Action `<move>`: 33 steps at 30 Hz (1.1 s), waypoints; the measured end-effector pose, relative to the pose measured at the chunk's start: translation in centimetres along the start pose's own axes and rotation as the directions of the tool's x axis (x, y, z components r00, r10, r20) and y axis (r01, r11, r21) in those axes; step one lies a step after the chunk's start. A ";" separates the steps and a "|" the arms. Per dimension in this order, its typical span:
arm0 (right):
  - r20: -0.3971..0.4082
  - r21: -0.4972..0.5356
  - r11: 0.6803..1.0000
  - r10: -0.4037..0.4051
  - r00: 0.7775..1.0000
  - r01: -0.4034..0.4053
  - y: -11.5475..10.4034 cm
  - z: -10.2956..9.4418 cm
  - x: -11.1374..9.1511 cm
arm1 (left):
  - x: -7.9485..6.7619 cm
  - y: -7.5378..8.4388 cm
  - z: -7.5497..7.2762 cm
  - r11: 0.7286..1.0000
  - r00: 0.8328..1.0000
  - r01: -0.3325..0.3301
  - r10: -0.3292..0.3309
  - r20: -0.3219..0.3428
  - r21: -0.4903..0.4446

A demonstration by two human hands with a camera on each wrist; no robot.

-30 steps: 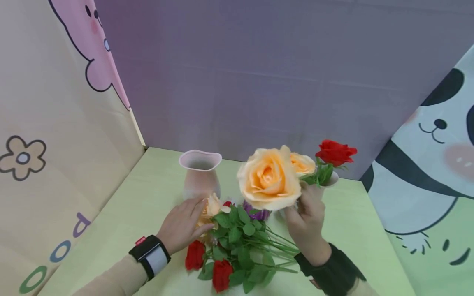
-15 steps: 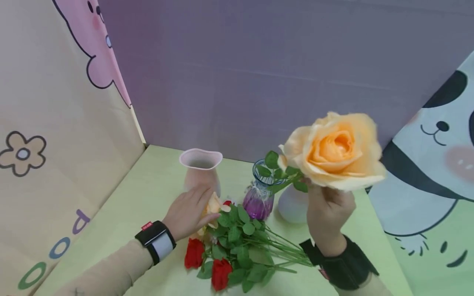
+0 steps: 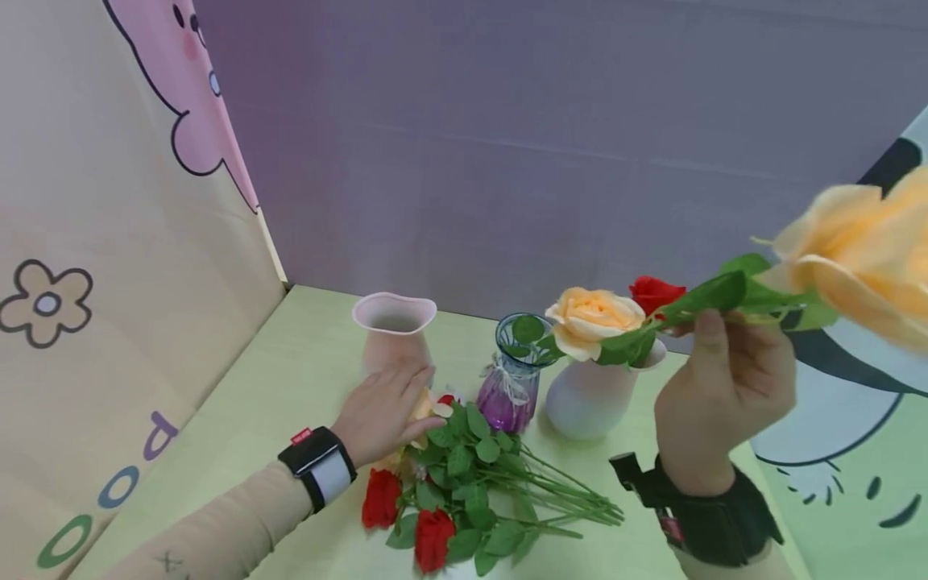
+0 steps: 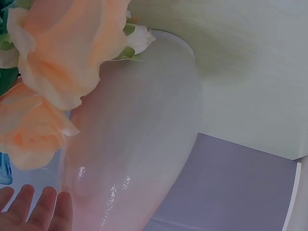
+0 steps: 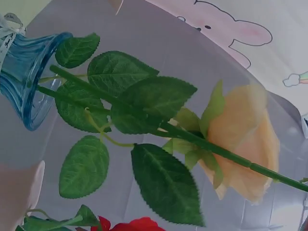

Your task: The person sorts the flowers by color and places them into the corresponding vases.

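Observation:
My right hand (image 3: 725,395) holds a large peach rose (image 3: 863,250) by its stem at the right of the head view; the bloom runs past the frame edge. In the right wrist view its green stem (image 5: 226,153) crosses the frame, the cut end at the rim of a blue-purple glass vase (image 5: 32,91). Another peach rose (image 3: 594,318) leans from that vase. My left hand (image 3: 384,403) rests with extended fingers over peach roses (image 4: 67,48) beside a pink vase (image 4: 139,120).
Several red roses (image 3: 435,538) and leafy green stems (image 3: 551,483) lie at the table's front middle. A rounded white-pink vase (image 3: 583,399) stands right of the glass vase, a red rose (image 3: 656,294) above it. A purple backdrop (image 3: 464,161) closes the back.
My right hand has carried the peach rose far to the right, tilting it over, and the vases behind have come into sight. The left hand has shifted slightly right.

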State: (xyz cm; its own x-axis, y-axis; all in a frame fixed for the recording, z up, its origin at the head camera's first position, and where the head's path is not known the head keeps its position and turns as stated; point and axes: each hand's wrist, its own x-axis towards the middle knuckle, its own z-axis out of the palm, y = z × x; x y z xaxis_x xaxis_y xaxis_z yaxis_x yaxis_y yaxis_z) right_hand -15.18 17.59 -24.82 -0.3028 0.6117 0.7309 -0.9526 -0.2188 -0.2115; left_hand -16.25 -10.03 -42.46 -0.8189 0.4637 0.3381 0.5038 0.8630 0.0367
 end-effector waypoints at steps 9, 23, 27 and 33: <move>0.078 -0.067 0.995 0.085 0.993 -0.080 1.6 -3.0 -1.2 | -0.7 0.0 0.4 1.000 0.999 0.010 -0.010 0.032 0.005; 0.317 -0.468 0.870 0.325 0.891 -0.151 4.7 -7.8 -5.2 | -1.9 0.5 1.4 0.999 0.998 0.021 -0.019 0.058 -0.050; 0.350 -0.640 0.766 0.364 0.863 -0.063 5.7 -9.0 -6.0 | -2.0 0.6 1.6 0.998 0.997 0.021 -0.017 0.072 -0.055; 0.367 -0.759 0.652 0.426 0.827 0.001 7.0 -10.1 -7.1 | -2.1 0.7 2.0 1.000 0.997 0.001 0.001 0.081 -0.017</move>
State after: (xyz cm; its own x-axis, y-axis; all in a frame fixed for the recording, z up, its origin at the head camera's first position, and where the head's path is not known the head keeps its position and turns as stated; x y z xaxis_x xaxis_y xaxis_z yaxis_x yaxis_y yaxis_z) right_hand -20.03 19.35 -38.04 -0.6448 0.1336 0.7526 -0.6442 0.4350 -0.6291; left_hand -14.70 -9.96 -45.00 -0.8381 0.4792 0.2606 0.5080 0.8597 0.0531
